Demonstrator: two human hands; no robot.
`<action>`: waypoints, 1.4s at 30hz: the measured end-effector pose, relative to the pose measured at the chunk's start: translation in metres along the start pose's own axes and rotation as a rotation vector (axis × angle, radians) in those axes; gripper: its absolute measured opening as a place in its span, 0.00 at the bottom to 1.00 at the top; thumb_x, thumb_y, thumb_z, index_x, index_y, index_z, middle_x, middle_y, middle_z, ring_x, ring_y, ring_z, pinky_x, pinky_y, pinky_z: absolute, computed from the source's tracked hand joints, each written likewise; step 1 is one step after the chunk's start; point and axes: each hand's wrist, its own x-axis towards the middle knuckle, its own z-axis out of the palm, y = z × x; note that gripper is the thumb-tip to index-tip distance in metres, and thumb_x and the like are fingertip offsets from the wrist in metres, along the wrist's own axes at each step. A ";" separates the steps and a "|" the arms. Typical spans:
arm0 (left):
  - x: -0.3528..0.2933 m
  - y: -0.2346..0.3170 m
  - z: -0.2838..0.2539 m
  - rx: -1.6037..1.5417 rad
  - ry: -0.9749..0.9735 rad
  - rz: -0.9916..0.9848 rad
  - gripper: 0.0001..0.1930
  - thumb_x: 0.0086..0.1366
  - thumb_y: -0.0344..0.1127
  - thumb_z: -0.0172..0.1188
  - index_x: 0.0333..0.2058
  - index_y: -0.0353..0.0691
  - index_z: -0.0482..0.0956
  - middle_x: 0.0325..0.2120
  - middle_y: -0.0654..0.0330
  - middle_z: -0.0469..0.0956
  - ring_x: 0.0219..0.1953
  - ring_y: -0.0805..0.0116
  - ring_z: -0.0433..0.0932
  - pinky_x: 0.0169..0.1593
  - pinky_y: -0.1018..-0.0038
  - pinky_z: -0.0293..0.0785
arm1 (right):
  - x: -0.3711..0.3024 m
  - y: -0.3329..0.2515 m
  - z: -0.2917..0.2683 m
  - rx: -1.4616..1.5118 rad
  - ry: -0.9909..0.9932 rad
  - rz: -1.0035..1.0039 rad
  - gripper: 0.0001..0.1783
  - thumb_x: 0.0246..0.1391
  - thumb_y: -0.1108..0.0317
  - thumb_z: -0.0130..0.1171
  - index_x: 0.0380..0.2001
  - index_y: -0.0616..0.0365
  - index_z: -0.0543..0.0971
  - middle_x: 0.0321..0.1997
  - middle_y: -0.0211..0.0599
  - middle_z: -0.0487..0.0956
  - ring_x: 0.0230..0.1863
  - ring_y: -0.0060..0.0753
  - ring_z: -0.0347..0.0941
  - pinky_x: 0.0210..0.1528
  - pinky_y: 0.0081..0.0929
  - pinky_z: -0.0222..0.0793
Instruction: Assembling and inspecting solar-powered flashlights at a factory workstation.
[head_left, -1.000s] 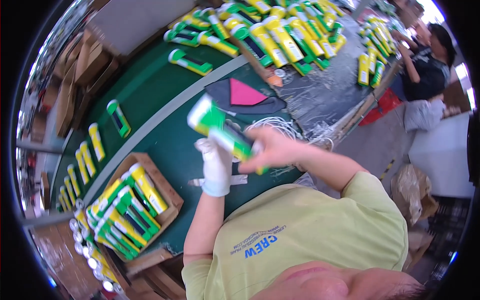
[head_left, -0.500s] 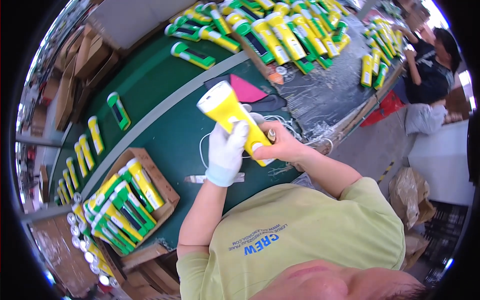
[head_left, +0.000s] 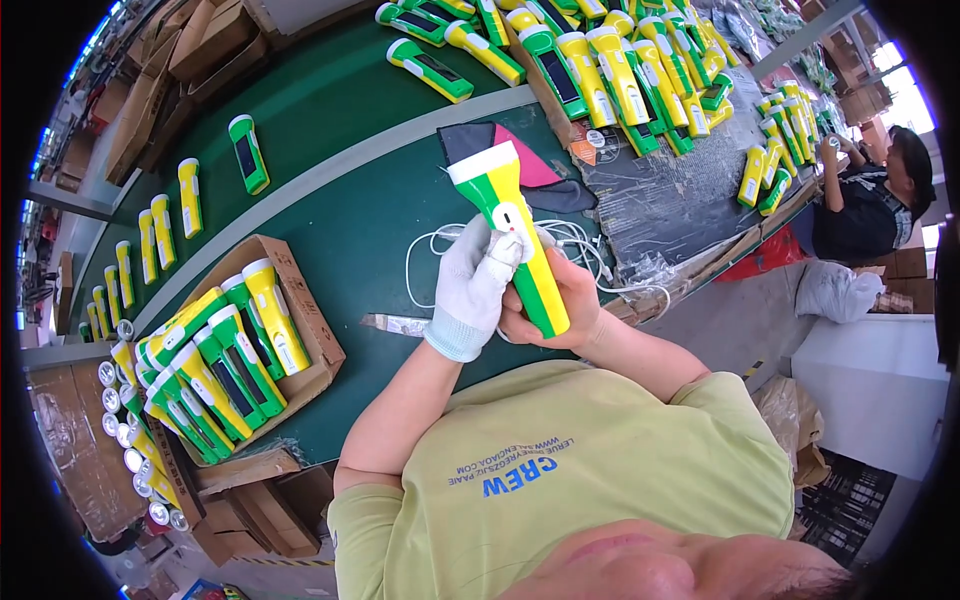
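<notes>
A yellow and green flashlight [head_left: 538, 290] with a white head is tilted in front of me, its head pointing up and to the left. My left hand [head_left: 474, 280], in a white glove, closes on the flashlight's side, with the thumb by a white round patch that has a dark slot. Bare, my right hand [head_left: 570, 305] wraps round the lower body from behind and the right; some of its fingers are hidden. Behind the flashlight, a dark and pink cloth [head_left: 535, 170] lies on the green table [head_left: 370, 270], beside a white cable [head_left: 590, 250].
A cardboard box [head_left: 322, 335] of flashlights stands at left, more flashlights beyond it. A row of flashlights [head_left: 190, 200] lines the far-left green surface. A large pile [head_left: 620, 80] is at the back. A flat strip [head_left: 395, 324] lies near my left wrist. A co-worker [head_left: 870, 200] sits at far right.
The flashlight has turned about its length, so its green side and slotted patch now show. Both hands still hold it, and the view has shifted slightly.
</notes>
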 end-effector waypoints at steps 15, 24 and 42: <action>0.003 -0.016 -0.029 -0.677 -0.002 -0.070 0.24 0.68 0.58 0.49 0.40 0.39 0.71 0.28 0.58 0.73 0.33 0.64 0.72 0.40 0.68 0.71 | 0.004 -0.012 0.038 -0.826 0.139 0.340 0.40 0.60 0.33 0.41 0.45 0.64 0.77 0.26 0.41 0.81 0.14 0.13 0.55 0.15 0.14 0.46; -0.006 0.004 -0.070 -0.524 0.080 -0.001 0.25 0.67 0.59 0.49 0.35 0.38 0.72 0.23 0.58 0.71 0.25 0.68 0.68 0.31 0.72 0.66 | 0.039 -0.090 0.001 -2.164 0.549 -0.105 0.12 0.48 0.62 0.64 0.34 0.57 0.82 0.28 0.39 0.82 0.32 0.38 0.80 0.34 0.35 0.73; 0.004 0.000 -0.069 -0.563 0.318 -0.077 0.33 0.63 0.71 0.43 0.35 0.40 0.71 0.23 0.60 0.72 0.24 0.68 0.71 0.30 0.73 0.70 | 0.053 -0.086 -0.010 -2.196 0.553 -0.589 0.10 0.48 0.64 0.67 0.25 0.56 0.78 0.25 0.37 0.76 0.27 0.40 0.76 0.28 0.33 0.69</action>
